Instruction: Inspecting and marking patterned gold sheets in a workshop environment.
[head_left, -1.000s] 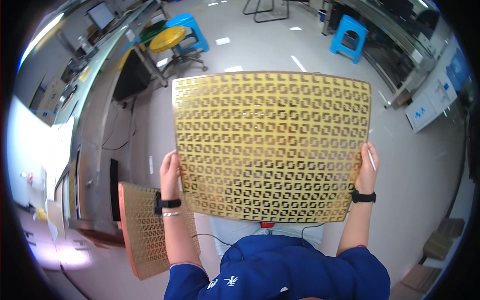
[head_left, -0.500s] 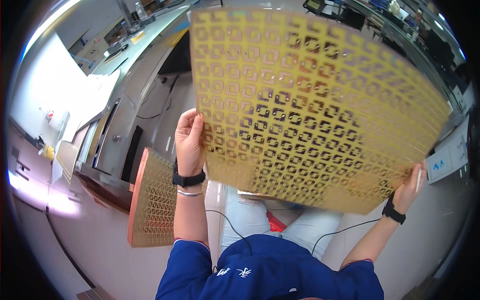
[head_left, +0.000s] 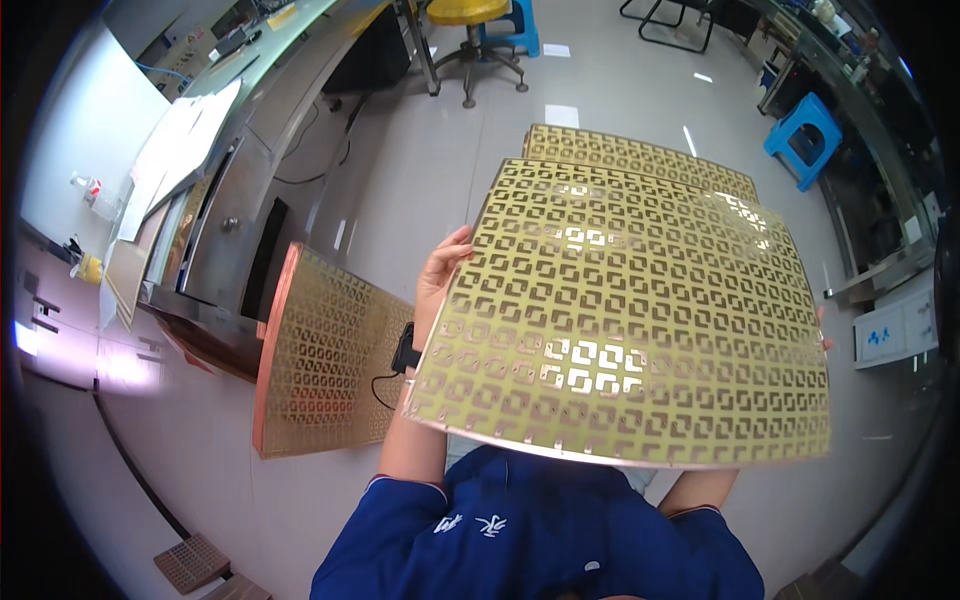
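A large yellow-green circuit board panel (head_left: 640, 310), covered with rows of copper squarish patterns, is held up in front of my body. My left hand (head_left: 443, 265) grips its left edge, fingers bent at the rim. Of my right hand (head_left: 825, 335) only a bit of the fingers shows at the right edge; the panel hides the rest. Light glints off several of the copper patterns. Just beyond the panel's far edge, the top of another patterned panel (head_left: 640, 152) shows, partly covered by the held one.
A thick stack of similar panels (head_left: 330, 360) with a copper-coloured side leans at the left beside a metal cabinet (head_left: 225, 260). A yellow stool (head_left: 468, 12) and blue plastic stools (head_left: 805, 140) stand farther off. A workbench (head_left: 290, 60) runs along the left.
The panel has swung from raised and upright to lower and flatter, its near edge coming toward my body. Another panel has come into view behind it, and my right hand is now mostly hidden.
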